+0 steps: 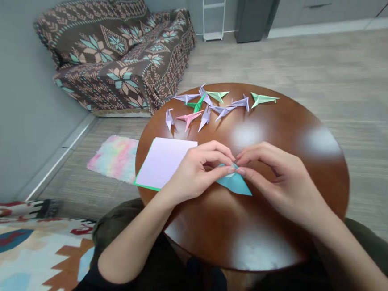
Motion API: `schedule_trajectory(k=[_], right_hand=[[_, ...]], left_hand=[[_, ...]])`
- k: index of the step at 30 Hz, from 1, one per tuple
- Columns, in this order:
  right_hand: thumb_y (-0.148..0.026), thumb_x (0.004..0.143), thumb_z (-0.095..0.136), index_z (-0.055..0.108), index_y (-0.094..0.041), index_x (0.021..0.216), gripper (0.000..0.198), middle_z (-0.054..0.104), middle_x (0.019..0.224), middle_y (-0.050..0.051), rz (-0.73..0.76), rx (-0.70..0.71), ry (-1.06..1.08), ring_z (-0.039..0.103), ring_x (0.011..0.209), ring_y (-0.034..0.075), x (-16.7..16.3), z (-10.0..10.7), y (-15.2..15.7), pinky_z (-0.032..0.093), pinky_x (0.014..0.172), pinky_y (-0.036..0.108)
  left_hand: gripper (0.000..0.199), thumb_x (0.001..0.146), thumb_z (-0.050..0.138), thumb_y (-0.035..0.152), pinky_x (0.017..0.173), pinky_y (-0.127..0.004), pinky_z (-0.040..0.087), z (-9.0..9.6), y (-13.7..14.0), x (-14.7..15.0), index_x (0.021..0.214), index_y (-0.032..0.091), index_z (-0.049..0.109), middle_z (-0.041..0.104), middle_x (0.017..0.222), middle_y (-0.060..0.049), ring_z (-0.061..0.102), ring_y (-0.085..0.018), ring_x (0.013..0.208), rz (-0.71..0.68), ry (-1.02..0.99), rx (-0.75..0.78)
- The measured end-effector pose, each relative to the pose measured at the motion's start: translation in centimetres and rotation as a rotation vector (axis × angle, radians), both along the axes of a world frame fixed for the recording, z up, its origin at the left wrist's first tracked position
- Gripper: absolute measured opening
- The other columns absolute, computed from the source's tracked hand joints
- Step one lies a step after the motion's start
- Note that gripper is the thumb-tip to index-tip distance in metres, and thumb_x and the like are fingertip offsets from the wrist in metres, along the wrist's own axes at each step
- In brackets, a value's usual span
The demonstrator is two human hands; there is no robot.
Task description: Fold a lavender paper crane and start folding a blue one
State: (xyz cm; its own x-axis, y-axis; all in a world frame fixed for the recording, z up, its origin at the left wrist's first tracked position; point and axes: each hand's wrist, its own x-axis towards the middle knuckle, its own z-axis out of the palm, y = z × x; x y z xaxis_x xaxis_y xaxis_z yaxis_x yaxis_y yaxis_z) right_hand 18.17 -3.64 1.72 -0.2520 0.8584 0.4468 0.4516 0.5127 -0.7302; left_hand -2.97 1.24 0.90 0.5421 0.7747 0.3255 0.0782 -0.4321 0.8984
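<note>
A partly folded sheet of blue origami paper [236, 184] is held just over the round wooden table, its pointed lower corner hanging toward me. My left hand [204, 166] pinches its upper left part between thumb and fingers. From the other side, my right hand [272, 174] pinches the upper right part, thumb tip close to the left thumb. The fingertips hide the top folds of the paper. Left of my left hand lies a stack of square paper [166, 159], lilac on top with a green edge showing beneath.
Several folded paper cranes in lilac, green and pink, among them a pink crane [188, 118], stand along the far left of the round table [299, 171]. A patterned covered sofa [126, 64] and a pastel rug [114, 157] lie beyond it.
</note>
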Motion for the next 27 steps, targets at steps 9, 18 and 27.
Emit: schedule_trajectory(k=[9, 18, 27], right_hand=[[-0.025, 0.101, 0.065, 0.076, -0.021, 0.087, 0.018, 0.076, 0.099, 0.006, 0.076, -0.171, 0.027, 0.071, 0.091, 0.019, 0.1, 0.2, 0.0, 0.054, 0.083, 0.031], [-0.029, 0.098, 0.072, 0.08, -0.023, 0.087, 0.015, 0.078, 0.102, 0.005, 0.134, -0.205, 0.009, 0.073, 0.091, 0.018, 0.7, 0.7, 0.2, 0.055, 0.085, 0.029], [-0.027, 0.099, 0.068, 0.08, -0.024, 0.093, 0.014, 0.078, 0.119, 0.008, 0.144, -0.191, -0.081, 0.075, 0.102, 0.024, 1.4, 1.7, 0.1, 0.058, 0.094, 0.036]], left_hand=[[0.01, 0.089, 0.081, 0.027, 0.077, -0.028, 0.054, -0.1, -0.1, 0.0, 0.086, 0.017, 0.081, 0.064, 0.112, -0.008, 0.069, -0.015, 0.089, 0.006, 0.008, 0.046], [0.01, 0.092, 0.077, 0.026, 0.086, -0.032, 0.056, 0.1, -0.2, 0.1, 0.088, 0.017, 0.079, 0.069, 0.119, -0.01, 0.072, -0.018, 0.094, -0.056, 0.028, 0.022], [0.01, 0.088, 0.081, 0.028, 0.091, -0.035, 0.06, 0.1, -0.2, 0.3, 0.084, 0.019, 0.081, 0.07, 0.117, -0.01, 0.072, -0.018, 0.093, -0.014, -0.037, 0.077]])
